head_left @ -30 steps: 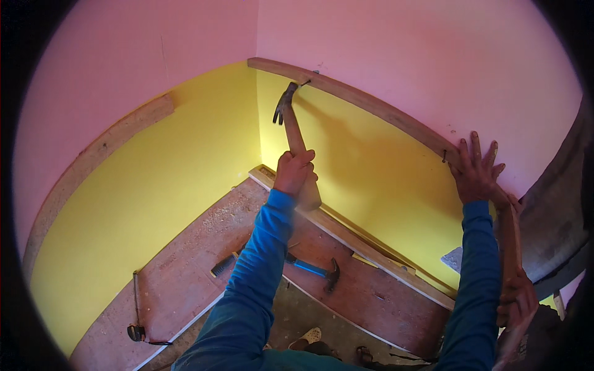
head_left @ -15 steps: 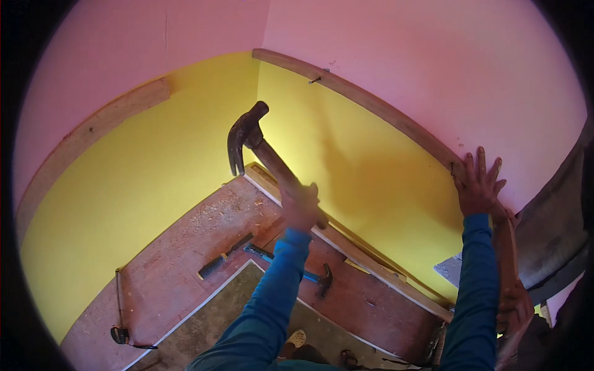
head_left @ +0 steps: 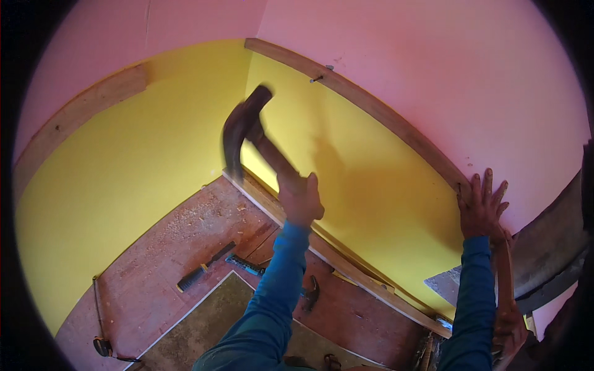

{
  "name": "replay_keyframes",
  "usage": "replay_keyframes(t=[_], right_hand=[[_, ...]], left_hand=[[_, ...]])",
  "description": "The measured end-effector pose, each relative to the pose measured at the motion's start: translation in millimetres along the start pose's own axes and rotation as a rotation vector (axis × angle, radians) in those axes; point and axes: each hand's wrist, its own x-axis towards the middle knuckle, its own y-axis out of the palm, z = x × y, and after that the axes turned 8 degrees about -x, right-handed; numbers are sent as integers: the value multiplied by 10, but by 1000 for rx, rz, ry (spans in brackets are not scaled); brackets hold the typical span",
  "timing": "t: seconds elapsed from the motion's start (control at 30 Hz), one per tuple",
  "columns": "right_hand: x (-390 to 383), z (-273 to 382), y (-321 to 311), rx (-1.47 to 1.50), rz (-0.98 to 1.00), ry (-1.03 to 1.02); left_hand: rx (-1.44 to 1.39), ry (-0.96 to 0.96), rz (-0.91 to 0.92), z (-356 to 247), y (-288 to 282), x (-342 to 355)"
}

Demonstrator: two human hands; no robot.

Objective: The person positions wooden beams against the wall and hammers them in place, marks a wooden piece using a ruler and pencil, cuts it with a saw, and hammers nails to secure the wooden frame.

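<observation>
My left hand (head_left: 301, 199) is closed around the handle of a claw hammer (head_left: 272, 157), held up in front of the yellow part of the wall. Its dark head is blurred by motion, with the claw curving down to the left. Over to the right, my right hand (head_left: 481, 207) lies with fingers spread on the wooden strip (head_left: 371, 111) and the pink wall above it. Beside that hand a nail (head_left: 459, 188) shows at the strip. Another nail (head_left: 317, 78) sticks out of the strip nearer the corner.
A co-worker's bare arm (head_left: 505, 278) rises beside my right sleeve. On the reddish boards (head_left: 167, 247) below lie a black-and-yellow tool (head_left: 204, 268), a second hammer (head_left: 311, 294), partly behind my left arm, and a tape measure (head_left: 103, 347). Another wooden strip (head_left: 86, 105) runs along the left wall.
The view has shifted and turned slightly. My left hand and the hammer have swung a little, its head now higher and more blurred. My right hand stays at the strip, fingers spread.
</observation>
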Motion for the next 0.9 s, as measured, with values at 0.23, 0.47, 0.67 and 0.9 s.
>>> replay_keyframes(t=[0.23,0.47,0.67,0.9], right_hand=[[16,40,56,21,-53,22],[17,51,-33,34,-32,26],[-14,10,-20,-9,-30,12],[5,84,-23,32,-66,6]], left_hand=[[28,-195,105,-90,220,280],[267,423,50,286,-53,53],[162,-166,120,-124,103,159],[379,370,119,206,65,228]])
